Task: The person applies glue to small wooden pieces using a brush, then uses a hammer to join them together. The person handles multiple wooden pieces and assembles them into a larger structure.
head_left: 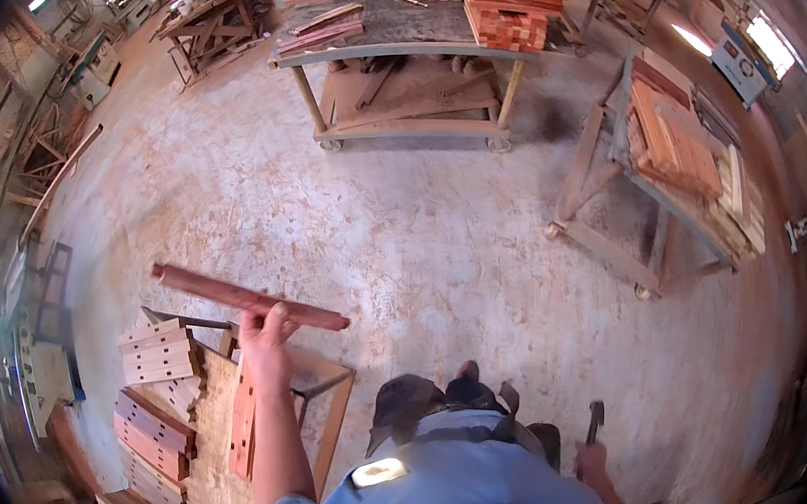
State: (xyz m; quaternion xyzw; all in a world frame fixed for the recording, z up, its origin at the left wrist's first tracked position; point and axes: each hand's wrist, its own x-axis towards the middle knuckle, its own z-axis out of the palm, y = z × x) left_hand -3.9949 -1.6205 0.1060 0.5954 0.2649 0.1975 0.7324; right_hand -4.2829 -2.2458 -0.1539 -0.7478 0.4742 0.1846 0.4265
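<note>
My left hand (270, 331) is closed around a reddish-brown wooden strip (217, 288), raised above the corner of a work table (217, 456). The strip slants down to the right, with both ends sticking out past my fingers. Low by my right side, my right hand (593, 458) is closed on a dark, narrow hand tool (596, 418); its upper end points away from me, and its exact kind is unclear. On the table, rows of wooden pieces with dark slots (154, 434) lie left of my left forearm, and another slotted piece (242, 428) lies close beside it.
A wheeled table (398, 44) ahead carries stacked reddish wood blocks (509, 2) and loose strips. To the right, a wheeled cart (596, 178) holds boards (672, 138). Concrete floor (400, 222) stretches between them. Machines and wood frames line the left wall.
</note>
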